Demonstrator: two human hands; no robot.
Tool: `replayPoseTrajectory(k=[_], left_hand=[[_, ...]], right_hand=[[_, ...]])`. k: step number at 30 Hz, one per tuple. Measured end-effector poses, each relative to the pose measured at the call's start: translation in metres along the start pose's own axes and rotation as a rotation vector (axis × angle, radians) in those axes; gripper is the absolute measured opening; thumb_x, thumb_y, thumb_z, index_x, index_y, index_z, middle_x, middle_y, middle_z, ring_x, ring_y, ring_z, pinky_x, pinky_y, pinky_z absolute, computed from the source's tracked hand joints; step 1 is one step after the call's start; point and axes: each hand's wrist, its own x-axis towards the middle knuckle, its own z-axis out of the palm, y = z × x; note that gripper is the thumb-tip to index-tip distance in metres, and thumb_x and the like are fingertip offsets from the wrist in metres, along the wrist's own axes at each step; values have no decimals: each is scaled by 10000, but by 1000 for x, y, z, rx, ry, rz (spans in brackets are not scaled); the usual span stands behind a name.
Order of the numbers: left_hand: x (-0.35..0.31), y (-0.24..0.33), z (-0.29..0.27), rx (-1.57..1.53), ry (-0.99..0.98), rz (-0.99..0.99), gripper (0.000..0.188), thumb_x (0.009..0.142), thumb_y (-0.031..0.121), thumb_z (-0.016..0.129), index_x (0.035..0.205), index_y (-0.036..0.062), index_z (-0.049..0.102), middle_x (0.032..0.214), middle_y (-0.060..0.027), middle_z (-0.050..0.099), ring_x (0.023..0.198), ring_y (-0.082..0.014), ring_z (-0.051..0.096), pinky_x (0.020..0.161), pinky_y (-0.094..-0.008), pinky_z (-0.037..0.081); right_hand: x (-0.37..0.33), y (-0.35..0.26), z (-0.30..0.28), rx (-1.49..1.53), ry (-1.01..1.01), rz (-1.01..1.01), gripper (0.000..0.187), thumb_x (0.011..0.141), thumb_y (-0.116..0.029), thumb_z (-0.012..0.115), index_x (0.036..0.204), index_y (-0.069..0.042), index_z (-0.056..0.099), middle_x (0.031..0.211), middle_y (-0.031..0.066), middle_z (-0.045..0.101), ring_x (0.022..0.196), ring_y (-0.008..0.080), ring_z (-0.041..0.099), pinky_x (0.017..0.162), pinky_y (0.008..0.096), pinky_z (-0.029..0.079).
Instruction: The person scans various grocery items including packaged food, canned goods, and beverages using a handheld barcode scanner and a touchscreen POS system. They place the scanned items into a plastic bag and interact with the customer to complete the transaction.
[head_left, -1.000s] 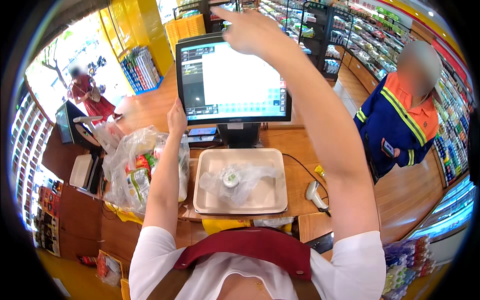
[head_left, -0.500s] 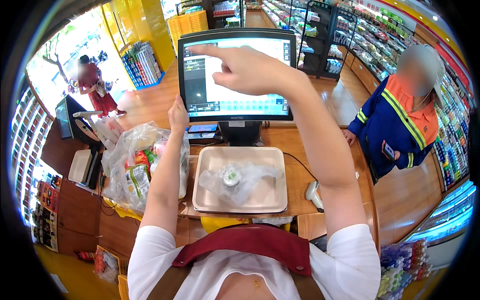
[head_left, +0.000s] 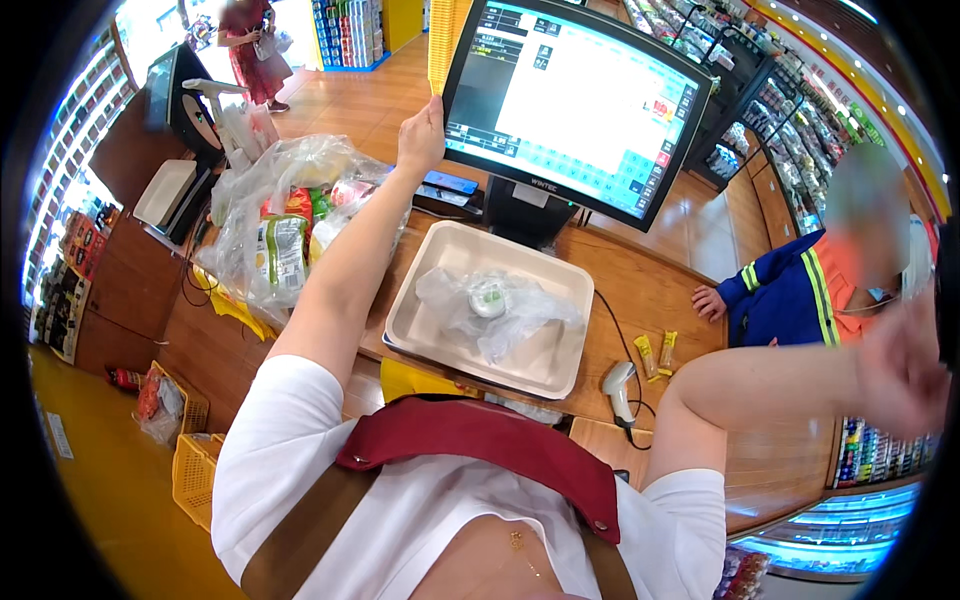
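My left hand [head_left: 422, 138] grips the lower left edge of a black touchscreen monitor [head_left: 580, 105], which stands on the counter with its display lit. My right hand [head_left: 905, 370] is stretched out at the far right, near the picture's rim. Motion blurs its fingers, and whether they hold anything does not show. Below the monitor is a cream tray [head_left: 415, 300]. A thin clear plastic bag [head_left: 530, 310] with a small round white-and-green item [head_left: 490, 297] lies in it.
Right of the tray are a handheld scanner [head_left: 620, 390] and two small yellow packets [head_left: 645, 355]. A full clear shopping bag [head_left: 285, 240] stands left. Across the counter [head_left: 600, 265], a person in blue and orange [head_left: 790, 290] rests a hand on it. A phone [head_left: 450, 182] lies behind the tray.
My right hand has left the screen and swung to the far right. The view has turned, so the monitor now appears tilted. The two yellow packets have come into sight. My left hand stays on the monitor.
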Motion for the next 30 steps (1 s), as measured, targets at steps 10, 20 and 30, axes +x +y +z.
replayPoseTrajectory(k=[10, 20, 30], left_hand=[[4, 0, 1, -26, -4, -31, 587, 977, 439, 253, 930, 7, 647, 804, -267, 613, 834, -447, 576, 766, -494, 433], [3, -4, 4, -26, 21, -10, 591, 971, 459, 260, 933, 21, 655, 818, -253, 617, 836, -441, 573, 765, -485, 436], [3, -3, 3, -50, -6, -34, 589, 972, 457, 257, 978, 22, 654, 850, -254, 625, 853, -436, 579, 783, -470, 439]], right_hand=[[-76, 232, 74, -630, -182, 719, 522, 946, -457, 378, 1321, -106, 467, 1316, 167, 484, 1259, 293, 421, 1042, 360, 300], [-103, 281, 73, -1224, -635, 957, 671, 794, -199, 462, 1432, -268, 268, 1488, 31, 264, 1386, 249, 185, 1020, 671, 139], [-120, 273, 74, -1159, -477, 824, 691, 770, -220, 506, 1422, -293, 287, 1461, 45, 334, 1389, 328, 174, 996, 688, 99]])
